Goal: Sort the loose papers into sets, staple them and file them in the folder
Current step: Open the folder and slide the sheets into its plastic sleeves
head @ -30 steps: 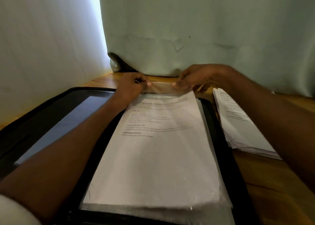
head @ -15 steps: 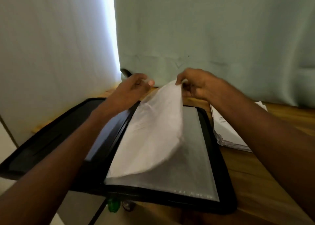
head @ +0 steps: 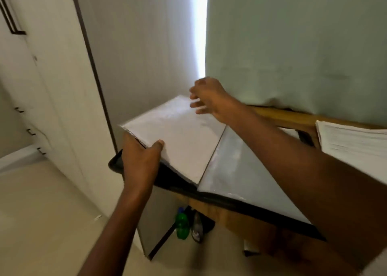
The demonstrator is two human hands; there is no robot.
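Observation:
The black folder lies open over the left end of the wooden table. A clear sleeve with white paper inside has turned over to the folder's left half. My left hand grips the left edge of that half, thumb on the paper and fingers under the cover. My right hand hovers just above the sleeve's far corner with fingers loosely spread, holding nothing. An empty clear sleeve covers the folder's right half.
A stack of loose papers sits on the table at the right. A green curtain hangs behind. A green bottle and a shoe lie on the floor under the table. White cupboards stand at the left.
The filled sleeve has flipped from the right half to the left half. My left hand dropped to grip the folder's left edge; my right hand let go of the sleeve. The view swung left.

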